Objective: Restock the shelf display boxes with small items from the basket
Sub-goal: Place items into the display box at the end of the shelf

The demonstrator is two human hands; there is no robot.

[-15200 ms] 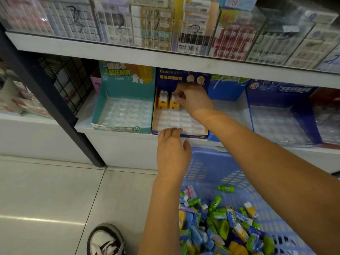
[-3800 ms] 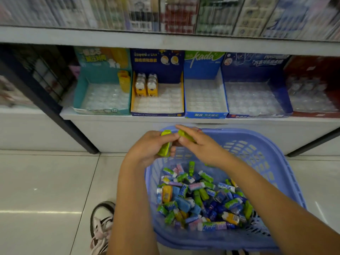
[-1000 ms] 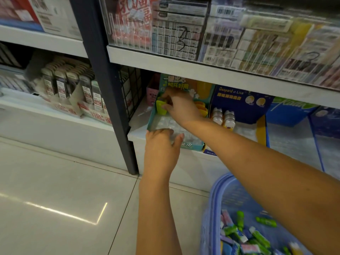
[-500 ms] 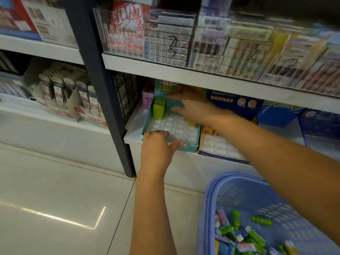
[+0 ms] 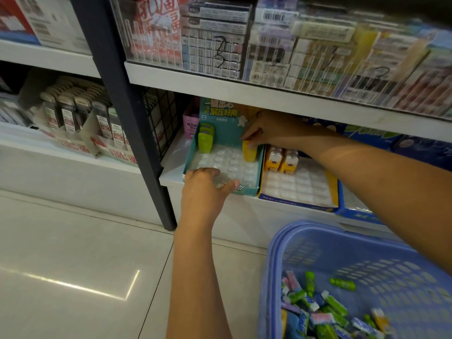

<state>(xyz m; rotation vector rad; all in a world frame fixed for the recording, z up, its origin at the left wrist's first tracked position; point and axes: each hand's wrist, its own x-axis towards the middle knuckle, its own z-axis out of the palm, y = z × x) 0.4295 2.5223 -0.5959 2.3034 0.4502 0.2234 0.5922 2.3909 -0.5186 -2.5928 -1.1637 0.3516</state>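
Blue basket [image 5: 274, 253] is holding loose small items [image 5: 327, 311]; left hand [image 5: 203, 189], fingers together, thumb apart, is resting on the teal display box [image 5: 221, 129] front edge; right hand [image 5: 271, 129] is pinching a yellow item [image 5: 249, 152] upright at its back-right corner.

Soft, even indoor light with wide-angle bending.
A bright streak glares on the floor [image 5: 73, 286]; the upper-right shelf goods [image 5: 403, 77] blur.

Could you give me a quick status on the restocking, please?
Left hand rests on teal display box front. Right hand pinches yellow item, back right. Nothing in the way.
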